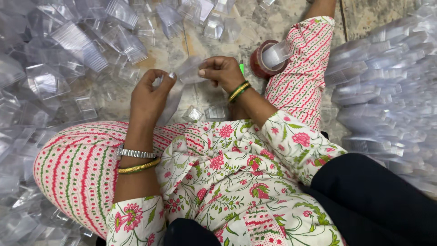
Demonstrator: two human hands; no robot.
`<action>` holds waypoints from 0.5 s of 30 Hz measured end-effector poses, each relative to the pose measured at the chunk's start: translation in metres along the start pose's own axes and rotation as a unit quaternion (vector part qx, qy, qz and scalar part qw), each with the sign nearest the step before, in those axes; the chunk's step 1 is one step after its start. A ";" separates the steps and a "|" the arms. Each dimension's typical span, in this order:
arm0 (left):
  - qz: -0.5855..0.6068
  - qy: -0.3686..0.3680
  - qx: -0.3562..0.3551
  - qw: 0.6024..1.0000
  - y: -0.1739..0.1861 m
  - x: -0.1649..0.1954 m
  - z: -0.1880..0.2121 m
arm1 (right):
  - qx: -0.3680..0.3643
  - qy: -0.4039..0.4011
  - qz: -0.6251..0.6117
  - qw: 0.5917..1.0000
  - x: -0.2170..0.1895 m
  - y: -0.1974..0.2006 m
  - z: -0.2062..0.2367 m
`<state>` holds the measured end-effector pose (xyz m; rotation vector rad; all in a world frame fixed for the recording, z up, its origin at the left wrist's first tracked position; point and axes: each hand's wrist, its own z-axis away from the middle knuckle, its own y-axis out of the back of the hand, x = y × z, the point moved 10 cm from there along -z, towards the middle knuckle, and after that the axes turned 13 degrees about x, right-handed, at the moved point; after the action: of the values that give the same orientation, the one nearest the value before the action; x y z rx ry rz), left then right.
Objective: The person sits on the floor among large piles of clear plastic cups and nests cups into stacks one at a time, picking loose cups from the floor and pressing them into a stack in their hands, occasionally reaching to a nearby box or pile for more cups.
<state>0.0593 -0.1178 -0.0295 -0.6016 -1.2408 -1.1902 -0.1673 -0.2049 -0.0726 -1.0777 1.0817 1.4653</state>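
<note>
I sit cross-legged on the floor in floral and striped clothes. My left hand, with a watch and bangle at the wrist, pinches one end of a long stack of clear plastic cups. At the stack's other end my right hand, wearing green bangles, grips it with thumb and fingers. The stack runs between both hands and down toward my lap. A roll of reddish-brown tape with a clear cup stuck in its core rests on my right knee, just right of that hand.
Loose clear plastic cups cover the stone floor at left and top. Nested stacks of them are piled at right. Two single cups lie between my knees. A dark cloth covers the lower right.
</note>
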 end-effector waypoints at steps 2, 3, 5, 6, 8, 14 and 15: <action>-0.049 -0.015 -0.005 0.999 0.000 0.004 0.002 | -0.003 0.013 -0.010 1.000 -0.013 0.007 0.009; -0.077 -0.021 -0.005 0.997 0.001 0.006 0.002 | -0.011 0.019 -0.018 1.000 -0.019 0.009 0.013; -0.100 -0.026 -0.016 0.994 0.000 0.010 0.006 | -0.020 0.028 -0.034 0.999 -0.029 0.011 0.021; -0.095 -0.028 -0.026 0.995 -0.001 0.012 0.007 | -0.021 0.034 -0.042 0.998 -0.034 0.011 0.024; -0.077 -0.047 -0.047 0.995 -0.005 0.020 0.011 | -0.020 0.041 -0.049 0.998 -0.041 0.012 0.029; -0.004 -0.134 -0.103 0.986 -0.015 0.045 0.026 | -0.023 0.048 -0.062 0.997 -0.056 0.013 0.040; 0.037 -0.161 -0.125 0.978 -0.019 0.054 0.030 | -0.025 0.045 -0.057 0.997 -0.057 0.012 0.042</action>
<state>0.0245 -0.1162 0.0247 -1.0517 -1.3332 -1.2278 -0.1765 -0.1765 -0.0068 -1.2306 1.0342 1.3699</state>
